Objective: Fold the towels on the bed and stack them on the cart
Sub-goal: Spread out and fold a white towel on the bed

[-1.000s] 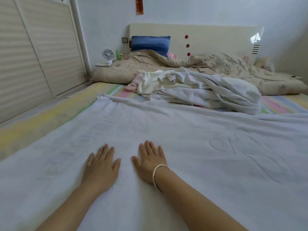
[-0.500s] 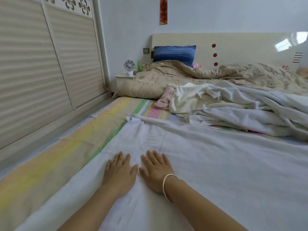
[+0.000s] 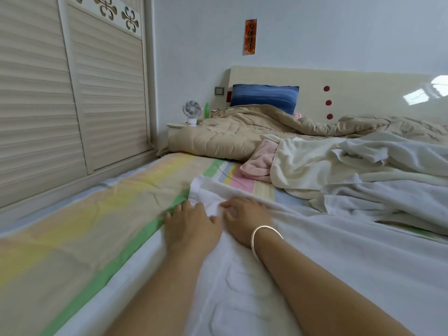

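While lying spread on bed [image 3: 97, 214], lower right of frame: white towel [image 3: 315, 275], soft, light, limp. Pinch bunched corner [image 3: 203, 190] at centre. Left hand [image 3: 191, 226] flat, fingers released; right hand [image 3: 244, 219] blurred, cannot tell grip.

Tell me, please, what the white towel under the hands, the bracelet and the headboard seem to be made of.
The white towel looks like soft cotton, perhaps terry: matte, with faint embossed patterns and soft creases. The bracelet looks like metal, perhaps silver: a thin band with a bright shine. The headboard looks like a glossy lacquered board, wood or laminate: it mirrors a bright window.
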Tool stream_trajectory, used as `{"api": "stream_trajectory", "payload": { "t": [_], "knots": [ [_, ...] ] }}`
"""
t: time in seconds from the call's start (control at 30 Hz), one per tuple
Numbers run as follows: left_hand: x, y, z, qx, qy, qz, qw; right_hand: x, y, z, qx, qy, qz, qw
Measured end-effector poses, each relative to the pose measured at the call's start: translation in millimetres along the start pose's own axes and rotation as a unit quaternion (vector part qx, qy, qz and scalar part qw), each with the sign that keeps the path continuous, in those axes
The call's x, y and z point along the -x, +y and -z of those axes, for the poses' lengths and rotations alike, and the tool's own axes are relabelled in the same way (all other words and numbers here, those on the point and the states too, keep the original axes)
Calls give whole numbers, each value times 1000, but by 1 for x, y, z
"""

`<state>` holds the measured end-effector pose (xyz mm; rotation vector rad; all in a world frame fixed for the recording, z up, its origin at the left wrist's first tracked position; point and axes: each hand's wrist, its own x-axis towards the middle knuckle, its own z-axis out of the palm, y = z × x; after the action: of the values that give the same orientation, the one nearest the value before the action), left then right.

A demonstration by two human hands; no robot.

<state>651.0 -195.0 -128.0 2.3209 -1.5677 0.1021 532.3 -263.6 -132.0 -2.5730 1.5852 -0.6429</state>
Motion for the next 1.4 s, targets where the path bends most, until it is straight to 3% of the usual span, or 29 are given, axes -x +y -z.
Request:
{"api": "stream_trajectory", "payload": {
  "t": [0.13,0.17,0.23,0.33,0.4,0.53,0.57,0.7,0.77,0.87,1.0,1.03,1.1,1.17,1.27,1.4],
  "knots": [
    [3,0,5,17,0,-5,1000,-28,1,-1,-14,177,-68,982],
    [4,0,5,19,-1,-6,1000,-36,3,1,-6,191,-91,977],
    [4,0,5,22,1,-11,1000,-51,9,6,26,129,-134,982],
    [2,-2,5,20,-9,-10,1000,-64,13,5,100,-48,-139,984],
    [2,-1,6,13,-18,-12,1000,-70,6,13,106,-44,-125,986],
    [0,-2,5,13,-15,-23,1000,-97,0,30,-31,114,-181,976],
    [-1,-3,5,16,-17,-21,1000,-101,-1,24,-29,113,-176,977],
    [0,-3,5,-32,-53,1,998,-93,14,-31,-3,-62,-101,993],
    [0,-3,4,-46,-67,23,996,-90,18,-36,-11,-87,-83,993],
    [0,-3,4,-53,-77,46,995,-88,16,-32,-101,-52,-91,989],
    [4,-2,6,-54,-84,47,994,-69,10,-20,-75,154,-39,984],
    [4,-2,5,-53,-82,50,994,-66,5,-16,-49,128,-19,990],
    [3,-2,6,-65,-85,63,992,-66,-3,-17,30,-43,3,999],
    [2,-4,6,-73,-98,81,989,-71,-5,-22,93,-149,-51,983],
    [0,-7,7,-57,-109,88,988,-75,0,-22,149,-132,-123,972],
    [3,-9,6,-48,-80,75,993,-54,2,-6,73,-153,-47,984]
  ]
}}
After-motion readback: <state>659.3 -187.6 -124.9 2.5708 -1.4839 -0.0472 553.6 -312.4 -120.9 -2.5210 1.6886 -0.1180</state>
